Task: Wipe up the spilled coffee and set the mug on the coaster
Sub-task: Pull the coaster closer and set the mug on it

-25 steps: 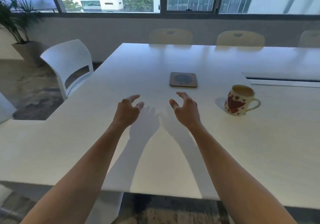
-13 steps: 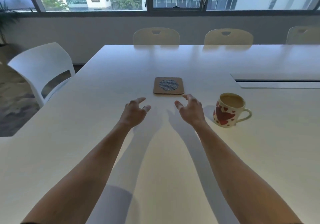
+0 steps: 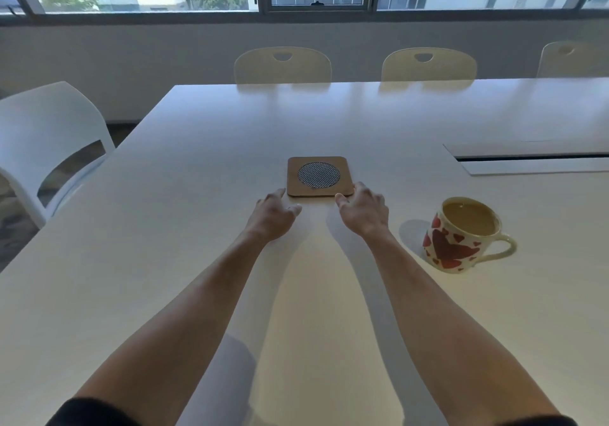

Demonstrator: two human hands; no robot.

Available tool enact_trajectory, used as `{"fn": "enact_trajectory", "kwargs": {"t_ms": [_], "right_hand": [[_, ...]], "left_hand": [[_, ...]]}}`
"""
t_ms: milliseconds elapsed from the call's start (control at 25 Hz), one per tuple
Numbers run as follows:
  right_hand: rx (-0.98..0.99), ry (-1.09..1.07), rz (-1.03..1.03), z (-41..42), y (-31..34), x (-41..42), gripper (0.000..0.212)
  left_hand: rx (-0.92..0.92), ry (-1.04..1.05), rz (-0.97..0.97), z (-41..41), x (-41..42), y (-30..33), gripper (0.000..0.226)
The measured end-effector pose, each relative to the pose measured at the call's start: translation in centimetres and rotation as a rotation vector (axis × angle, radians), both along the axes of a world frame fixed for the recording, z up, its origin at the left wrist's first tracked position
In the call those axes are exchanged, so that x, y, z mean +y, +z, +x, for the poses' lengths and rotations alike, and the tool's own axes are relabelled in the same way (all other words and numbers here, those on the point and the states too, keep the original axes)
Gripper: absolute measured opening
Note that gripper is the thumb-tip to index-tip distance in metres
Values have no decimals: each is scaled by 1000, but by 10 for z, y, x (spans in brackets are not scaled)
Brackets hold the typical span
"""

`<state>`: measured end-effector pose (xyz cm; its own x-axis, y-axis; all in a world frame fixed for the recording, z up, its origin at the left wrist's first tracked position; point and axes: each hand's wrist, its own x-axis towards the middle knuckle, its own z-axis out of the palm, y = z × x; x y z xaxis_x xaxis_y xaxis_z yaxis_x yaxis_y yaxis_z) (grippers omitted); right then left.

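Head view. Both forearms reached out over a pale, smooth bench. Left hand was palm down, fingers loosely spread and curled, holding nothing. Right hand was the same: fingers apart, empty, its fingertips at the near right corner of the coaster; whether they touched it could not be told.

Coaster lay flat just beyond and between the two hands. Rounded square, brown, looked like cork or board, with a round grey woven-mesh disc in its middle. Its edges ran roughly square to the bench edge; no long axis.

Mug stood upright on the bench to the right of the right hand, near it but apart, and clear of the coaster. Squat, rounded, glossy cream ceramic with red hearts, one large and several small. Handle pointed to the right, away from the hand. Filled near the rim with light brown coffee.

Beyond the coaster, cream chair backs with cut-out grips lined the far side. A white moulded chair stood left of the left hand. A long slot was recessed in the bench beyond the mug.
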<state>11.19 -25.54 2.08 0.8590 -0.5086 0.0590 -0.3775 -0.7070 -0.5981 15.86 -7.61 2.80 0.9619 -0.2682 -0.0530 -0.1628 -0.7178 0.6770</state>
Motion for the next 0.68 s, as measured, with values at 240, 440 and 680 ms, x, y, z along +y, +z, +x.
{"fn": "enact_trajectory", "kwargs": {"t_ms": [240,440,680], "right_hand": [[22,5,110,17,-1,-6,58],[-151,-166,381,12,0,-8,37],[-285,-347,547,-13,4,-11,7]], "left_hand": [[87,-12,-75,15,-15,-3,54],[140,123,-415,8,-19,-7,32],[71,460,-651,-17,-14,-7,9]]}}
